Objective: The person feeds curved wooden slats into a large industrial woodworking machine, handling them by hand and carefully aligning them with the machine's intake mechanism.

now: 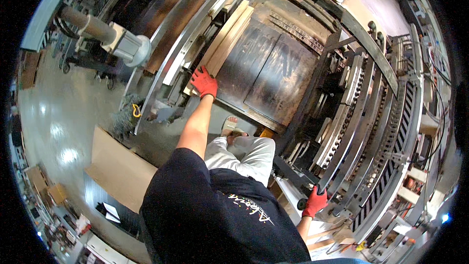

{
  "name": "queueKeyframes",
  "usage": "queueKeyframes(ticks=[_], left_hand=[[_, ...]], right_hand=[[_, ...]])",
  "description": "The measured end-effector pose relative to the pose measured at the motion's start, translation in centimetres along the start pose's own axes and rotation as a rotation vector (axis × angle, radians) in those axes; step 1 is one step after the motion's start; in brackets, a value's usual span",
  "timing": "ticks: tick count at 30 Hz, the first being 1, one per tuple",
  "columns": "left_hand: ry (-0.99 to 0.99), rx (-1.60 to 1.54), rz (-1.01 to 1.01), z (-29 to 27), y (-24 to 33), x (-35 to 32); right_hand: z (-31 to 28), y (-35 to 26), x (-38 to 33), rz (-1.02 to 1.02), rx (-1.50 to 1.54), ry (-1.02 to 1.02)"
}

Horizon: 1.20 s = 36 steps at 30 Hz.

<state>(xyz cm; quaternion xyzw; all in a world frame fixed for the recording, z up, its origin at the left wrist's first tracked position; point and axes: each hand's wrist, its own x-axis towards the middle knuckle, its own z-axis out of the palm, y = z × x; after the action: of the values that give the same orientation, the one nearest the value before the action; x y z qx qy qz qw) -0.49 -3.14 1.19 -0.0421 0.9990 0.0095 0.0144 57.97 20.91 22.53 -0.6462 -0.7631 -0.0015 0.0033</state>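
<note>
My left hand (pixel 204 82), in a red glove with dark fingertips, lies over the near end of long pale wooden strips (pixel 228 39). Its fingers are stretched out and somewhat apart on the wood. Beside the strips, a dark worn metal plate (pixel 266 71) with a seam down its middle forms the machine bed. My right hand (pixel 315 202), also in a red glove, is low at the right, at the near end of the machine's curved metal rails. Its fingers look closed, but what is in them is hidden. A round black knob (pixel 302 204) sits right next to it.
A grey post with a round head (pixel 132 49) juts in at the left. Curved steel bars (pixel 166 58) run past the strips. Rails with rows of bolts and a striped edge (pixel 383 186) line the right. A brown board (pixel 117 166) lies at the lower left.
</note>
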Motion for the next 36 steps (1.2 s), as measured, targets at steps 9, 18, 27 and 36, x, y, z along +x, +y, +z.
queueKeyframes(ticks=[9, 18, 27, 36], left_hand=[[-0.802, -0.343, 0.429, 10.1, 0.6, -2.9], [-0.65, -0.756, -0.221, 19.5, -5.5, 1.4], [-0.799, -1.283, 0.084, 2.6, 5.2, -10.2], [-1.186, -2.441, 1.232, -40.3, 8.0, -15.9]], right_hand=[[-1.4, -0.9, -0.5, 0.046, 0.155, -0.13], [-1.4, -2.0, 0.4, -0.017, 0.307, -0.131], [-0.5, -0.3, -0.8, 0.073, 0.129, -0.118], [-1.5, -1.4, -0.4, 0.045, 0.042, -0.007]])
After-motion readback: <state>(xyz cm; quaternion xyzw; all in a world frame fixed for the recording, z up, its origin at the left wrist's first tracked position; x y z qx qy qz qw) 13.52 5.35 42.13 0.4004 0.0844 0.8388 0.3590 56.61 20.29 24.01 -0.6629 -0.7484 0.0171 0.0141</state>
